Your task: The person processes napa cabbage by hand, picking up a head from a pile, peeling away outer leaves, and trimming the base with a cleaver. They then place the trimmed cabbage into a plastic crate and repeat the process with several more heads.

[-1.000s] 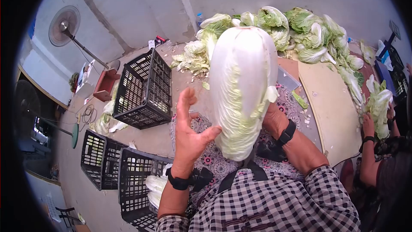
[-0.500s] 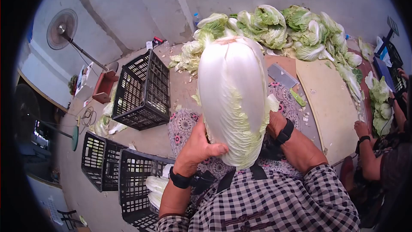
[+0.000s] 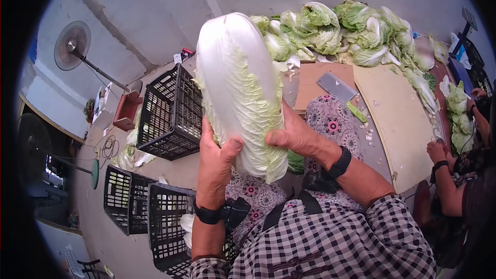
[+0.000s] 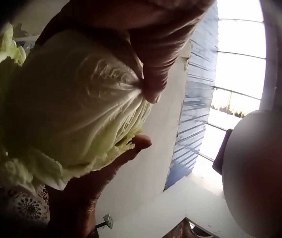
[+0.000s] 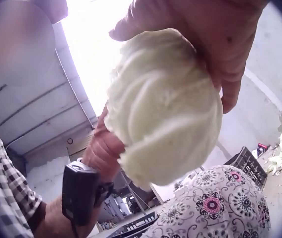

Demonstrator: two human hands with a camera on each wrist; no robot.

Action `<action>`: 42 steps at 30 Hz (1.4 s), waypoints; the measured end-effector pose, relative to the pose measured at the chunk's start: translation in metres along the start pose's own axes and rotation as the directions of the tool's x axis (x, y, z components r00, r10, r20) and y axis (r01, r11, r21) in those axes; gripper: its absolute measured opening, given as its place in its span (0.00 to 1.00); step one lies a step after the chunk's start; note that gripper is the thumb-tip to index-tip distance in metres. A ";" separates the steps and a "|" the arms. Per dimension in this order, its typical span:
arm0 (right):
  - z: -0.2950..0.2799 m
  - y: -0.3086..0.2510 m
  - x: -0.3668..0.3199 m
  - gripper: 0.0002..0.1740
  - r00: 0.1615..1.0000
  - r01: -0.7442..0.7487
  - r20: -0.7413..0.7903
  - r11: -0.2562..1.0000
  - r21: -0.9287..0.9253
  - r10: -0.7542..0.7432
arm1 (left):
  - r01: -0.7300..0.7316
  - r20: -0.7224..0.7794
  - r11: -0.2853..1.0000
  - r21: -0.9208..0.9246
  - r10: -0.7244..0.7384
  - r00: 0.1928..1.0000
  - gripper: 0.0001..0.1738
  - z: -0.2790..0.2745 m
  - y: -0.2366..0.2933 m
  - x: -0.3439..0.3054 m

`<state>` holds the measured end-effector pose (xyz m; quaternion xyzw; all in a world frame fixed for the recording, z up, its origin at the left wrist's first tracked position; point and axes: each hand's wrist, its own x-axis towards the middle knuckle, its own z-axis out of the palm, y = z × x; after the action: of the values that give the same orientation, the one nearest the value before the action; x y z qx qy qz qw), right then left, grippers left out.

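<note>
A large napa cabbage [image 3: 240,93], white at its thick end and pale green and crinkled lower down, is held up over the lap with its white end away from the body. On its left side the left hand [image 3: 214,157] grips it, thumb on the near face. The right hand [image 3: 299,134] grips the lower right side, thumb also on the leaves. In the left wrist view the cabbage [image 4: 76,104] lies between both hands. The right wrist view shows the leafy end of the cabbage [image 5: 166,109] under the right hand [image 5: 195,34].
Black crates [image 3: 173,111] stand at the left, near a fan [image 3: 72,45]. Cabbages and loose leaves [image 3: 367,36] are piled along the wall. A cleaver [image 3: 336,87] lies on brown cardboard [image 3: 310,80], with a green-handled tool [image 3: 356,112] beside it. Another person's hands [image 3: 439,152] are at the right.
The cabbage has moved left and tilted. The left hand, apart from it at first, has closed onto its side. The right hand has come from behind it to its right side, thumb now on the front.
</note>
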<state>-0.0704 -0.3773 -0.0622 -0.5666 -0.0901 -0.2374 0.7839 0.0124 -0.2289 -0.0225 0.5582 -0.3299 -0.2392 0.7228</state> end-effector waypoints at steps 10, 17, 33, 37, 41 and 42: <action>-0.041 -0.042 -0.006 0.33 0.963 0.144 -0.271 0.877 0.459 -0.016 | 0.078 0.122 0.996 -0.042 -0.073 0.990 0.35 -0.007 -0.018 0.013; -0.137 -0.071 -0.027 0.27 0.812 0.394 -0.565 0.853 0.341 -0.149 | 0.125 0.201 0.990 -0.068 -0.109 0.974 0.31 -0.032 -0.023 0.021; -0.342 0.004 -0.183 0.29 0.178 0.488 -0.971 0.843 0.227 0.159 | 0.246 0.202 0.968 -0.047 -0.232 0.951 0.28 -0.011 -0.035 0.050; -0.384 0.024 -0.228 0.40 -0.002 0.442 -0.996 0.894 0.077 0.086 | 0.269 0.197 0.963 -0.029 -0.258 0.946 0.27 -0.009 -0.034 0.051; -0.380 0.051 -0.245 0.40 -0.245 0.121 -0.952 0.980 0.156 0.182 | 0.275 0.197 0.961 -0.026 -0.265 0.944 0.27 -0.014 -0.032 0.049; -0.378 0.053 -0.245 0.38 -0.305 0.052 -0.922 0.971 0.234 0.239 | 0.274 0.185 0.962 -0.026 -0.264 0.947 0.27 -0.017 -0.031 0.048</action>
<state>-0.3068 -0.6497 -0.3367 -0.0755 0.6014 -0.5229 0.5993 0.0573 -0.2604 -0.0453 0.5554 -0.3083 -0.3932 0.6647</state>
